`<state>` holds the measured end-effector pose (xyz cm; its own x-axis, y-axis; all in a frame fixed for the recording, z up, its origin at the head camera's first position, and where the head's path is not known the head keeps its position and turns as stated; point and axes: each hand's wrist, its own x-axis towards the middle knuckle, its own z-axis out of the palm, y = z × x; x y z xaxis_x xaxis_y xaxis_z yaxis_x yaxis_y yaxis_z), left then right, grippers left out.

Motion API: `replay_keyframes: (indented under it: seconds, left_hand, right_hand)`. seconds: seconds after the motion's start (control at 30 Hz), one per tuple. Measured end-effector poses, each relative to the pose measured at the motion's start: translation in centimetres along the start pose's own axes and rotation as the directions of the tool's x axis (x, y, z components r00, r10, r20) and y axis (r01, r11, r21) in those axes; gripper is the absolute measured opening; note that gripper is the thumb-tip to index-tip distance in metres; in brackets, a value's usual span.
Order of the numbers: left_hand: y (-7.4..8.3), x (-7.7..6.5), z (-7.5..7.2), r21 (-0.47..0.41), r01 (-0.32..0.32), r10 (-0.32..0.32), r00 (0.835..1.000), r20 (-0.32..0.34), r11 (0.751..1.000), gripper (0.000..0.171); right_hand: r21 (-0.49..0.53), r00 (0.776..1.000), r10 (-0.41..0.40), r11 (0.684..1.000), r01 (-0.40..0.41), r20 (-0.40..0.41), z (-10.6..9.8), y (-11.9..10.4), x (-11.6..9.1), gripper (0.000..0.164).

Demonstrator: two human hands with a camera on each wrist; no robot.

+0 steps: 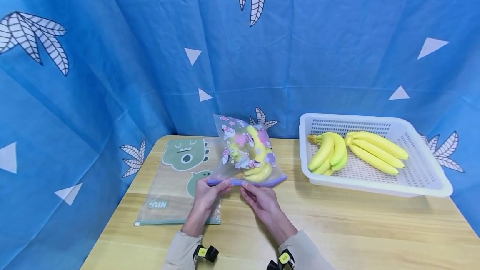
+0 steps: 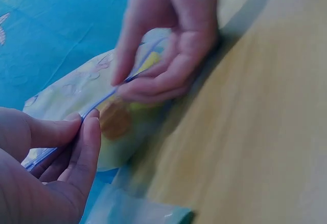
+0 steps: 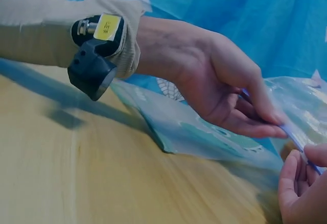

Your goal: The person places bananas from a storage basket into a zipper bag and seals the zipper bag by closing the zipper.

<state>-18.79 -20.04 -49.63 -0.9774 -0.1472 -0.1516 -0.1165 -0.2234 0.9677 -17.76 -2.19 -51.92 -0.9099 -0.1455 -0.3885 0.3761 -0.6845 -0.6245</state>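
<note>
A clear zip bag [image 1: 240,147] printed with pink and purple cartoon figures holds yellow bananas [image 1: 258,172]. Its purple zip edge [image 1: 275,181] faces the person. With thumb and fingers, the left hand [image 1: 207,195] pinches this edge on its left part. Close beside it the right hand [image 1: 262,201] pinches the same strip, thumb on top. In the left wrist view both hands grip the purple strip [image 2: 97,103] a short way apart, with a brown banana stem end [image 2: 115,117] showing through the plastic. Whether the zip is fully closed cannot be told.
On the left of the wooden table [image 1: 337,228] lies a flat clear zip bag [image 1: 165,191] with green dinosaur prints, partly under the left hand. A white plastic basket [image 1: 431,178] stands at the right, holding two bunches of bananas [image 1: 331,153]. A blue curtain [image 1: 240,53] hangs behind.
</note>
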Motion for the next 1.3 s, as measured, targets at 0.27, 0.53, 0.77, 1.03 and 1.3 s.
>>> replay_keyframes:
  seconds: [0.27,0.53,0.77,1.03,1.3]
  left_hand:
    - [1.1,0.4,-1.2,0.006,-0.012,0.013,0.999,-0.053,1.000,0.019]
    - [1.1,0.9,-1.8,0.003,0.030,-0.030,0.997,-0.075,1.000,0.020]
    - [1.0,0.9,-1.7,-0.012,0.022,-0.023,0.999,-0.044,1.000,0.018]
    - [0.7,0.9,-1.0,-0.030,0.015,-0.015,1.000,-0.008,0.999,0.017]
    - [1.0,0.7,-1.9,-0.022,0.038,-0.037,0.998,0.045,0.999,0.009]
  right_hand:
    - [0.005,0.999,-0.008,1.000,0.008,-0.042,-1.4,-1.8,0.1,0.005]
    - [-0.060,0.995,-0.053,0.997,0.048,-0.083,-3.2,-3.8,0.4,0.005]
    - [-0.116,0.996,-0.066,0.991,0.059,-0.063,-4.5,-5.0,0.4,0.008]
    - [-0.143,0.993,-0.078,0.988,0.066,-0.084,-5.6,-5.9,0.0,0.006]
    - [-0.183,0.999,-0.050,0.982,0.048,-0.004,-5.6,-6.0,0.0,0.006]
